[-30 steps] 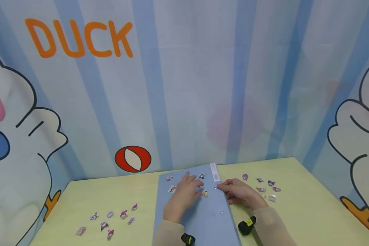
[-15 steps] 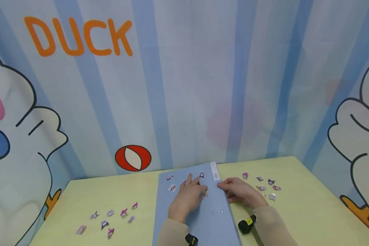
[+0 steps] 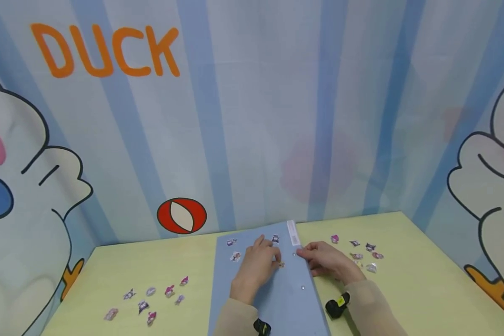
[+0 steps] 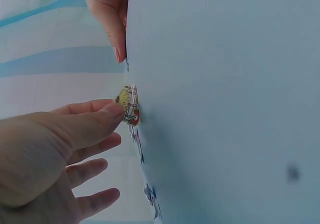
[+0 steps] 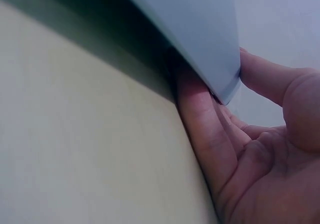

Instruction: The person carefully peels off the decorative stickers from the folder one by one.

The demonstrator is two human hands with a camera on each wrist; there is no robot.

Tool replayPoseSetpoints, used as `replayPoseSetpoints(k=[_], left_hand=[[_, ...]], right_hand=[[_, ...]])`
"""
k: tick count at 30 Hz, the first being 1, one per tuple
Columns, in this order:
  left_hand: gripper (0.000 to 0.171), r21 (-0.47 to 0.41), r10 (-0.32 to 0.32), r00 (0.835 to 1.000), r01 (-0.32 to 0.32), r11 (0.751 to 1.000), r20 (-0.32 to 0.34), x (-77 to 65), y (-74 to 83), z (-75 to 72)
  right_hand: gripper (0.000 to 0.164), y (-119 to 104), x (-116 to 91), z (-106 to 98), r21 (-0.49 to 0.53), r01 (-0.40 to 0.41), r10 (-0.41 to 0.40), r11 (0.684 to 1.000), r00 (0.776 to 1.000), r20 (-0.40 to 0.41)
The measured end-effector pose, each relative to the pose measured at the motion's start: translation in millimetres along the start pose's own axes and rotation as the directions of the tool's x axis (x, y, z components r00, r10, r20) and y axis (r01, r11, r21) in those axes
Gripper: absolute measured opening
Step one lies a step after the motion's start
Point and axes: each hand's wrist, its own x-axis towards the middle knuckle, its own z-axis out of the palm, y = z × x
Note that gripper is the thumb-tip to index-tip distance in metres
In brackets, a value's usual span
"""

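Note:
A blue folder (image 3: 273,303) lies in front of me, a few cartoon stickers on its far part. My left hand (image 3: 256,266) is over it, pinching a small yellow and red cartoon sticker (image 4: 129,105) between thumb and index finger. That sticker stands up at an angle from the folder's surface in the left wrist view; the other fingers are spread apart. My right hand (image 3: 329,261) holds the folder's right edge, thumb on top and fingers beneath. In the right wrist view this edge (image 5: 210,39) is raised above the table.
Several pink and purple stickers (image 3: 169,291) are scattered on the yellow table (image 3: 201,261) at left. Another group of stickers (image 3: 370,247) lies at right. A white label (image 3: 293,233) marks the folder's far right corner. Behind the table hangs a striped curtain (image 3: 260,116).
My left hand has come down and slightly right, and its thumb and index finger have closed on the yellow sticker, which now tilts up. The right hand stays on the folder's edge.

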Motion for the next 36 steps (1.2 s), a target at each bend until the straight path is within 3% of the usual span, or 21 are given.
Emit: replayPoseSetpoints(k=[5,16,22,27,36], left_hand=[[0.012,-0.027,0.016,0.999,-0.017,0.999,-0.033,-1.0,-2.5,1.2],[0.024,-0.136,-0.031,0.999,0.033,0.99,0.016,-5.8,-22.0,-12.3],[0.022,-0.184,-0.076,0.997,0.08,0.98,0.029,-19.5,-48.3,-26.8],[0.021,-0.156,-0.119,0.993,0.12,0.98,0.018,-31.8,-71.6,-40.3],[0.019,-0.154,-0.251,0.965,0.259,0.953,0.069,-60.1,-124.9,-58.5]], right_hand=[[0.036,2.0,0.4,-1.5,0.005,-0.003,0.003,1.0,1.0,0.005],[0.041,2.0,0.8,-10.1,-0.019,-0.003,0.002,1.0,0.999,-0.033],[0.038,3.0,0.4,-10.6,-0.006,-0.021,0.021,1.0,1.0,-0.022],[0.037,1.4,-0.6,-8.2,-0.002,-0.018,0.018,1.0,1.0,-0.019],[0.037,2.8,-2.0,-8.2,0.007,-0.025,0.025,1.0,0.999,-0.021]])
